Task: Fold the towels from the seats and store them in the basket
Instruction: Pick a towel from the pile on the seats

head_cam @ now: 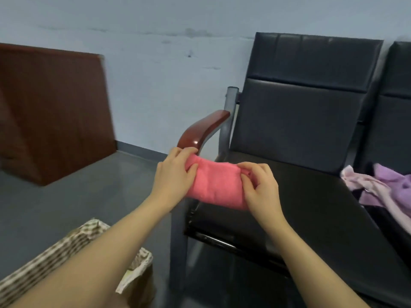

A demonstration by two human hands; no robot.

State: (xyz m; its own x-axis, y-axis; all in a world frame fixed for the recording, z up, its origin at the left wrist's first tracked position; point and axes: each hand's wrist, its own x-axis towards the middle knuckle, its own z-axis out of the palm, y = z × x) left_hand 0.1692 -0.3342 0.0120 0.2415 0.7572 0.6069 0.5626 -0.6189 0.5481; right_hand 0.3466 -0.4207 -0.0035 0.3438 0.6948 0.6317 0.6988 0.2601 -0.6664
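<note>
A folded pink towel [216, 183] is held in the air over the left front corner of a black seat [300, 196]. My left hand [174, 174] grips its left end and my right hand [260, 185] pinches its right end. A pale pink towel [364, 183] and a purple towel [393, 181] lie crumpled at the right, where two seats meet. A basket [73, 243] with a checked cloth lining stands on the floor at the lower left, partly hidden by my left forearm.
The black chair has a reddish wooden armrest [204, 127] just behind the pink towel and a grey metal frame [226, 121]. A brown wooden panel [51, 112] leans against the pale wall at the left. Grey floor [89, 196] lies between the panel and the chair.
</note>
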